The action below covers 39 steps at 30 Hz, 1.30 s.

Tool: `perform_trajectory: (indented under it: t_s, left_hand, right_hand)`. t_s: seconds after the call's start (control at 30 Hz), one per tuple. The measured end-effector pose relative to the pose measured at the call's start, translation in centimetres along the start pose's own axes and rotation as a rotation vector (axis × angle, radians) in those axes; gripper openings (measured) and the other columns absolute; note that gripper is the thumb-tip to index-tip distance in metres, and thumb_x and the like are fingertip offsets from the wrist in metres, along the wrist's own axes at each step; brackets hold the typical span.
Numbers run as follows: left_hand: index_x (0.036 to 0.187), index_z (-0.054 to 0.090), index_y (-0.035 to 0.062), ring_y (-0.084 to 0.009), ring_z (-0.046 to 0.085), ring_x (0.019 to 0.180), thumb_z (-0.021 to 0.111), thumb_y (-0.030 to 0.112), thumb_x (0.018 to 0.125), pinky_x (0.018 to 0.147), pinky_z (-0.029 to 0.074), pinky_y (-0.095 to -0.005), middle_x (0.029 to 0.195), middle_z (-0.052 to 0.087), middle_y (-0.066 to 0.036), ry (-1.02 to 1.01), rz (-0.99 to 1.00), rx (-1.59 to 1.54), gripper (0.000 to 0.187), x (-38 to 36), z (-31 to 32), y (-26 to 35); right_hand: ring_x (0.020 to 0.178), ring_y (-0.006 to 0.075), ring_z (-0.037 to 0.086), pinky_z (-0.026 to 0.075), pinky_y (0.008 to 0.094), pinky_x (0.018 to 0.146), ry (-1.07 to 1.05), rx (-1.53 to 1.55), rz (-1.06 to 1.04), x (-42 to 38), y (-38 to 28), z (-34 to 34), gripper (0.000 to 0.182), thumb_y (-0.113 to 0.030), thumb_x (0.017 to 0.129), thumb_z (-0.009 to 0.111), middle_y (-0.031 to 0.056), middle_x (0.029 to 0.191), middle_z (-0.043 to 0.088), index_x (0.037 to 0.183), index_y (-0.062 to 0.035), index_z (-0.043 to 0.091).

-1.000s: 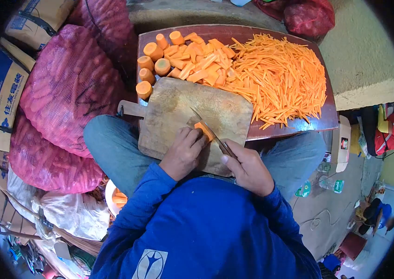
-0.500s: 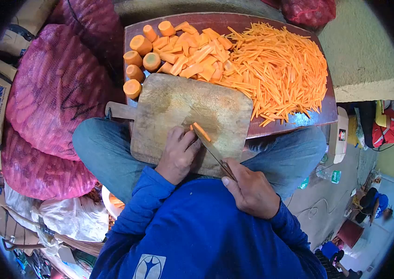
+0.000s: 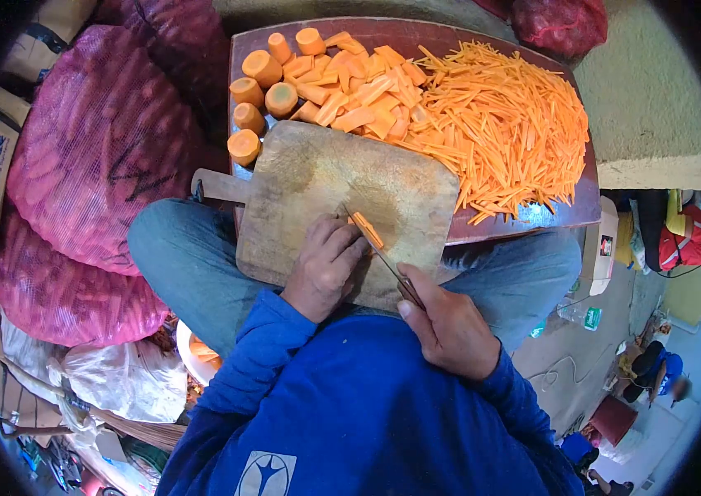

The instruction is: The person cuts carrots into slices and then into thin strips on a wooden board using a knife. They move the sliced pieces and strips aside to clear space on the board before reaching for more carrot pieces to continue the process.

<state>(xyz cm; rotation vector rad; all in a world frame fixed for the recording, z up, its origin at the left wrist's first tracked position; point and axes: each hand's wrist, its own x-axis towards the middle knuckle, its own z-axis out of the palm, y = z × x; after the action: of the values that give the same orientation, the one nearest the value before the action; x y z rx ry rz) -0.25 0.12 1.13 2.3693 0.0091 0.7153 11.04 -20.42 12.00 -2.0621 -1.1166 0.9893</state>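
A wooden cutting board [image 3: 284, 215] with a handle lies across my lap, against the table's near edge. My right hand [image 3: 449, 322] is wrapped round the handle of a knife [image 3: 387, 261], whose blade points up and left over the board. Small cut carrot sticks [image 3: 368, 229] lie right beside the blade. Bent fingers of my left hand [image 3: 327, 266] press together on the board at the blade's left; what lies under their tips is hidden. Beyond the board are carrot chunks [image 3: 262, 68], carrot slices [image 3: 354, 120] and a large heap of thin carrot strips [image 3: 516, 132].
The heaps rest on a dark red table [image 3: 449, 33]. Pink mesh sacks [image 3: 94, 157] stand at the left, above a white plastic bag [image 3: 131, 380]. Another red sack [image 3: 561, 25] is at the top right. A person [image 3: 660, 372] is far off at the lower right.
The view has shifted slightly. More cut sticks show beside the blade, and the knife and my right hand sit a little farther right.
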Motion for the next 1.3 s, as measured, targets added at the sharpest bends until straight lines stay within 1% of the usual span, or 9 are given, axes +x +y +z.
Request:
perform_trajectory:
  t_s: [0.17, 0.3, 0.5, 0.6, 0.77, 0.93, 1.0, 1.07, 1.3]
  left_hand:
    - [0.111, 0.075, -0.0025, -0.0379, 0.066, 0.109, 0.081, 0.000, 0.074, 0.112, 0.051, -0.0563, 0.112, 0.070, -0.016, -0.017, 0.018, -0.010, 0.038, -0.2, 0.5, -0.5]
    - [0.111, 0.075, -0.0023, -0.0387, 0.066, 0.111, 0.081, -0.001, 0.074, 0.114, 0.050, -0.0581, 0.113, 0.070, -0.017, -0.027, 0.000, -0.026, 0.038, 0.2, 0.1, -0.2]
    - [0.115, 0.073, -0.0008, -0.0388, 0.065, 0.108, 0.080, -0.001, 0.075, 0.117, 0.046, -0.0630, 0.109, 0.068, -0.016, 0.018, -0.015, -0.025, 0.040, -0.7, 0.8, -0.5]
    - [0.114, 0.074, 0.0011, -0.0353, 0.065, 0.107, 0.082, 0.002, 0.075, 0.111, 0.046, -0.0611, 0.108, 0.067, -0.014, 0.002, -0.027, 0.067, 0.039, -0.7, 0.5, -0.2]
    - [0.116, 0.074, 0.0046, -0.0296, 0.065, 0.108, 0.083, 0.007, 0.075, 0.094, 0.040, -0.0489, 0.106, 0.068, -0.008, 0.008, 0.008, 0.127, 0.043, -0.5, 0.4, -0.1]
    - [0.113, 0.074, 0.0048, -0.0295, 0.065, 0.106, 0.084, 0.006, 0.075, 0.094, 0.041, -0.0491, 0.107, 0.069, -0.007, -0.029, -0.024, 0.137, 0.039, -0.3, -0.2, 0.2]
    - [0.111, 0.073, 0.0047, -0.0293, 0.066, 0.105, 0.084, 0.006, 0.075, 0.093, 0.041, -0.0490, 0.107, 0.069, -0.008, -0.047, -0.043, 0.135, 0.037, -0.2, -0.2, 0.1]
    - [0.109, 0.073, 0.0043, -0.0297, 0.066, 0.104, 0.084, 0.005, 0.075, 0.094, 0.041, -0.0495, 0.105, 0.069, -0.009, 0.032, -0.011, 0.131, 0.035, -0.5, 0.3, 0.0]
    - [0.110, 0.074, 0.0027, -0.0299, 0.066, 0.104, 0.084, 0.005, 0.077, 0.099, 0.043, -0.0520, 0.104, 0.070, -0.010, 0.044, -0.008, 0.139, 0.035, -0.3, 0.5, -0.1]
  right_hand:
    - [0.099, 0.0524, 0.072, 0.059, 0.0568, 0.080, 0.028, -0.048, -0.013, 0.6, 0.1, 0.8, 0.048, -0.018, 0.108, 0.061, 0.0345, 0.114, 0.072, 0.148, 0.0026, 0.046]
    - [0.096, 0.0513, 0.073, 0.059, 0.0562, 0.079, 0.084, -0.052, -0.135, 3.8, 0.8, 1.6, 0.044, -0.017, 0.106, 0.063, 0.0337, 0.106, 0.072, 0.143, 0.0029, 0.050]
    - [0.095, 0.0509, 0.073, 0.059, 0.0552, 0.077, 0.084, 0.002, -0.146, 2.4, 1.3, 0.8, 0.043, -0.015, 0.105, 0.064, 0.0308, 0.104, 0.073, 0.142, 0.0008, 0.050]
    - [0.095, 0.0511, 0.073, 0.059, 0.0546, 0.078, 0.081, 0.020, -0.065, -0.3, 0.1, 0.4, 0.041, -0.016, 0.106, 0.063, 0.0307, 0.110, 0.073, 0.142, -0.0001, 0.050]
    - [0.094, 0.0512, 0.073, 0.059, 0.0550, 0.077, 0.070, -0.029, -0.060, 0.8, 0.6, 1.1, 0.040, -0.016, 0.107, 0.062, 0.0302, 0.109, 0.073, 0.142, 0.0005, 0.050]
    - [0.093, 0.0513, 0.072, 0.058, 0.0562, 0.076, 0.079, -0.062, -0.108, 3.9, 1.0, 1.4, 0.040, -0.016, 0.107, 0.062, 0.0307, 0.108, 0.073, 0.141, 0.0013, 0.051]
    - [0.093, 0.0518, 0.072, 0.057, 0.0569, 0.076, 0.042, 0.060, -0.068, 4.1, 1.5, 1.1, 0.038, -0.017, 0.107, 0.061, 0.0314, 0.108, 0.072, 0.140, 0.0007, 0.053]
    - [0.091, 0.0521, 0.072, 0.057, 0.0573, 0.076, 0.067, 0.072, -0.099, 2.8, 1.3, 0.6, 0.037, -0.017, 0.107, 0.061, 0.0311, 0.107, 0.072, 0.139, 0.0004, 0.053]
    - [0.089, 0.0532, 0.071, 0.058, 0.0586, 0.076, 0.103, 0.006, -0.103, 1.0, 0.9, 1.5, 0.037, -0.015, 0.107, 0.060, 0.0308, 0.103, 0.072, 0.140, -0.0001, 0.052]
